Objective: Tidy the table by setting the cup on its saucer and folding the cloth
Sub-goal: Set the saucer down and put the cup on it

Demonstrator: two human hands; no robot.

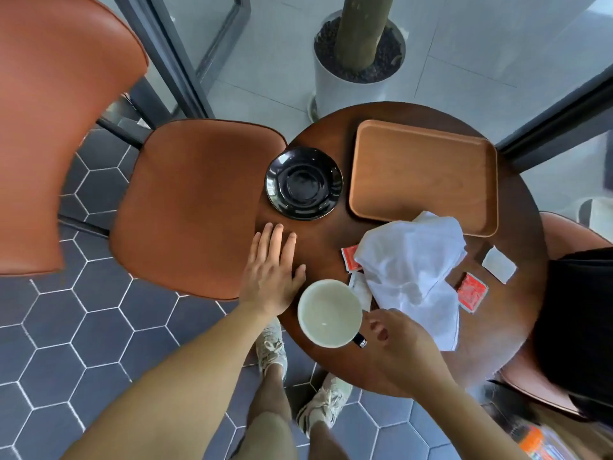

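Note:
A cup (329,313), white inside with a dark handle, stands at the near edge of the round wooden table (517,313). The black saucer (303,183) lies bare at the table's left side, well beyond the cup. A crumpled white cloth (413,273) sprawls to the right of the cup, partly over the tray's near edge. My left hand (272,277) rests flat on the table's left rim, fingers straight, just left of the cup. My right hand (403,343) hovers right beside the cup's handle, fingers loosely curled and a little blurred, holding nothing I can see.
A bare wooden tray (424,174) fills the far right of the table. Red packets (471,291) and a white packet (499,263) lie around the cloth. An orange chair (185,207) stands close on the left, another seat with a dark bag (577,327) on the right.

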